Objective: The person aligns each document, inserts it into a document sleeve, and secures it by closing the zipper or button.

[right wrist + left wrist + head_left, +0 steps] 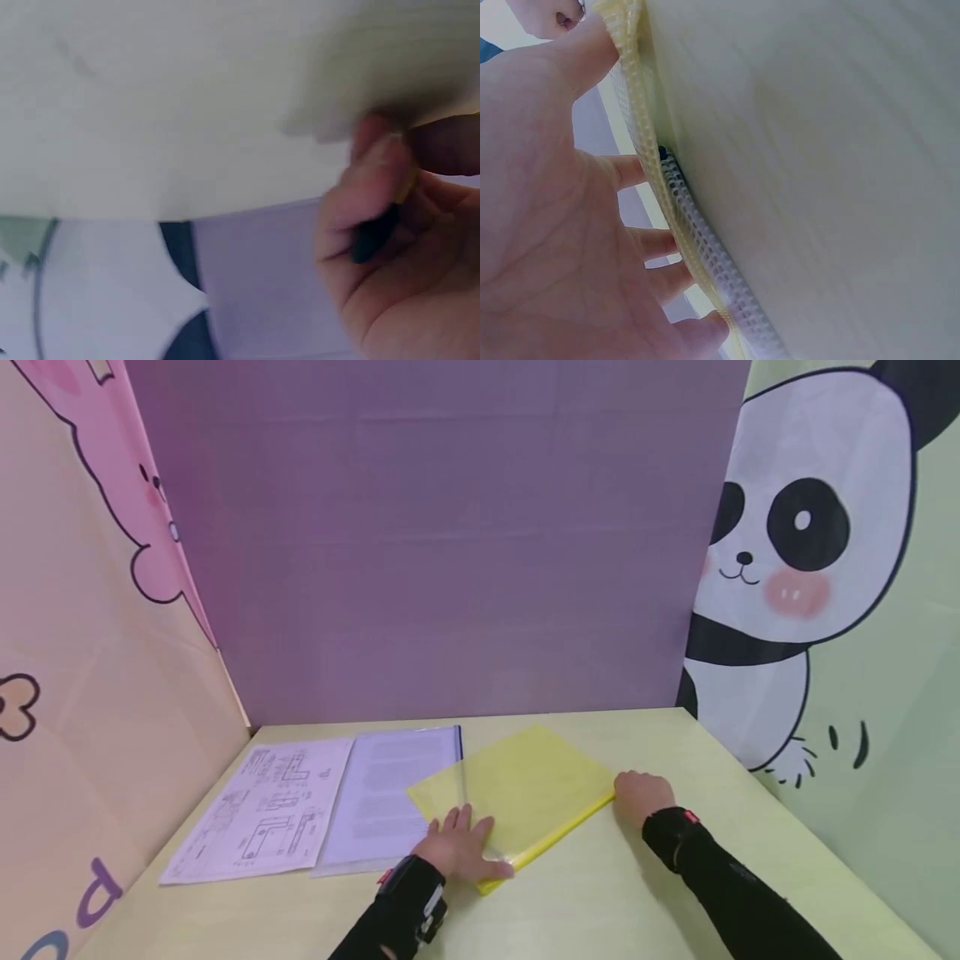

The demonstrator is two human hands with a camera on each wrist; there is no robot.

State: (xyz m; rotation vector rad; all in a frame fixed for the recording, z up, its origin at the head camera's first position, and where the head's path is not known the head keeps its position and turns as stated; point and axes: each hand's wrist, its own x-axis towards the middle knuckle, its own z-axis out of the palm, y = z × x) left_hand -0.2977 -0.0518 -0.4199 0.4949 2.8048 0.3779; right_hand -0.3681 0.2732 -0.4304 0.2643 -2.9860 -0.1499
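Note:
A yellow translucent report cover (525,785) with a bright yellow spine bar (558,835) lies at a slant on the table. My left hand (461,847) rests spread on its near left corner, thumb by the bar's lower end. In the left wrist view the fingers (656,244) reach over the cover's yellow edge (649,161). My right hand (643,795) pinches the bar's far right end between thumb and curled fingers. Within those fingers, a small dark piece (375,236) shows in the right wrist view. The cover overlaps a clear folder (405,793) holding printed text, with a dark spine edge.
A sheet of technical drawings (262,810) lies on the left of the light wooden table (570,918), beside the clear folder. A purple panel (465,543) stands behind the table. Printed cloth walls, one with a panda (795,602), rise at both sides.

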